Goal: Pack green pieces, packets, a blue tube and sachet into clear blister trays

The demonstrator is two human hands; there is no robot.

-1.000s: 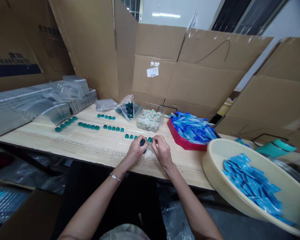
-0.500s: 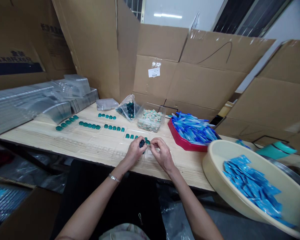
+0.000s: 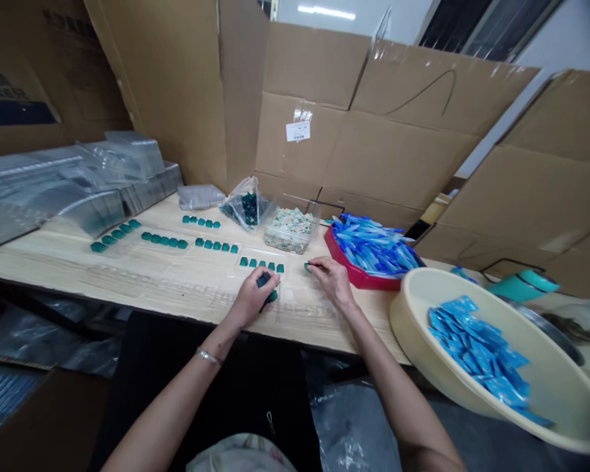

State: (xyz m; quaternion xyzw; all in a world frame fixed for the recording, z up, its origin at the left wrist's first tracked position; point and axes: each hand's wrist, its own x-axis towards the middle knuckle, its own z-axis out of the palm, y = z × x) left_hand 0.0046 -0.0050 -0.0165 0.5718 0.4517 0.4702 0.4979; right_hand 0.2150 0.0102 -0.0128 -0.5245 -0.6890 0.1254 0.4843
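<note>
Teal blocks, blue packets (glossy), cream basin, red tray

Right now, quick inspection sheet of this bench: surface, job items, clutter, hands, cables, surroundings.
Surface: pale wood-grain table, clear plastic trays lying on it.
Job's things: rows of small teal pieces on the trays.
Hands: left hand grips a dark teal piece; right hand has its fingertips at a small teal piece.
Clutter: stacked clear trays, plastic bag, speckled-piece tub, red tray of blue pieces, cream basin of blue packets.
Cables: possible thin black wire, right.
Surroundings: cardboard sheets behind the table.
</note>
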